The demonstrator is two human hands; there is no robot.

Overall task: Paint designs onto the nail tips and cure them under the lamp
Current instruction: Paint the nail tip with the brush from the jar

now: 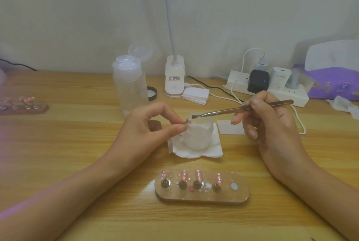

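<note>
Wooden table (pixel 58 143), pale grain running left to right, fills the near view. Plain off-white wall (pixel 77 7) rises behind its far edge. Light soft, dim, even; faint purple cast at left edge. White power strip (pixel 235 81) far right, by the wall.

Clear pump bottle (pixel 130 83), lid open, white pwr strip (pixel 283 93) w/ chargers, purple tissue box (pixel 334 83) at right

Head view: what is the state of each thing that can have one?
Bottle: flip cap open.
Jar: uncovered, standing on a tissue.
Nail tip: pinched by left hand.
Brush: gripped by right hand, bristles beside the nail tip.
Holder: four painted tips standing, one magnet bare.
</note>
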